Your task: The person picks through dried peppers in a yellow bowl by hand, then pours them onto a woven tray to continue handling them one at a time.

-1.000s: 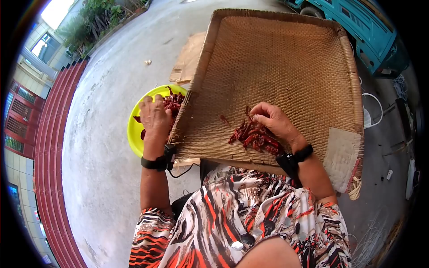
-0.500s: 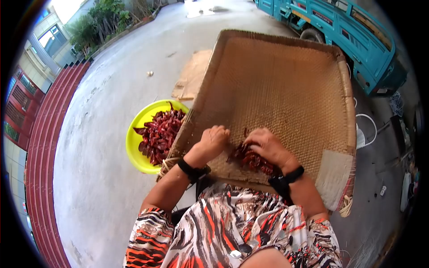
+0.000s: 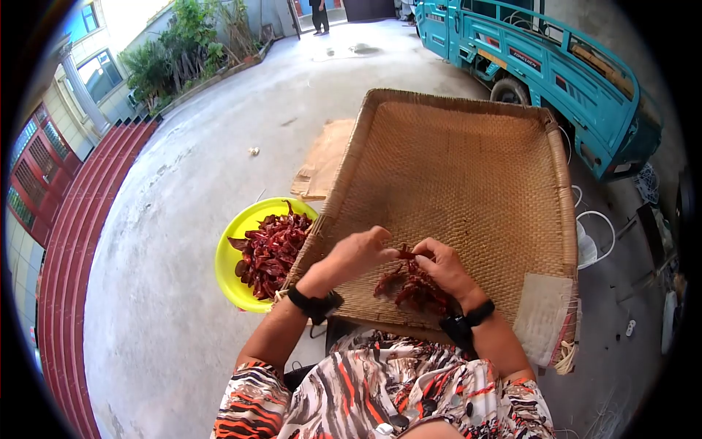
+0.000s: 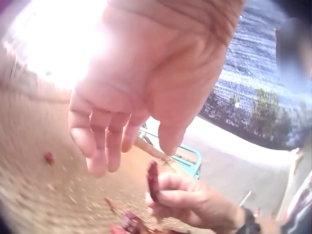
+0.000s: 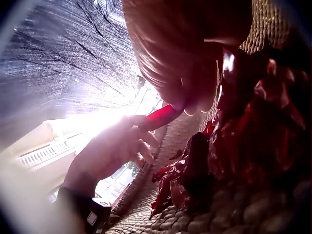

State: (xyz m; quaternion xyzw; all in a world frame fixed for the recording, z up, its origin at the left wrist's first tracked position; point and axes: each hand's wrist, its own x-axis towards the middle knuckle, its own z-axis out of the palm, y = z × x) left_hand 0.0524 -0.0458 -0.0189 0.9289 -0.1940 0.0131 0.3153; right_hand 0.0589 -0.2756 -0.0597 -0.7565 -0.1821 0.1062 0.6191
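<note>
My right hand pinches a dried red chili pepper between thumb and fingers, over the near part of a woven tray. Close beside it is my left hand, its fingers loosely extended and nothing in the palm in the left wrist view. In the right wrist view the left fingers are right at the far end of the pepper. Below the hands lies a small heap of dried chilies on the weave. More dried chilies fill a yellow basin left of the tray.
A flat cardboard piece lies on the concrete by the tray's left edge. Beyond the tray stands a teal cargo vehicle. A white bucket is at the right. Red steps run along the left, and a person stands far back.
My left hand has come from over the yellow basin to beside the right hand at the tray. The right hand now holds up a pepper above the heap. The head view has tilted up.
</note>
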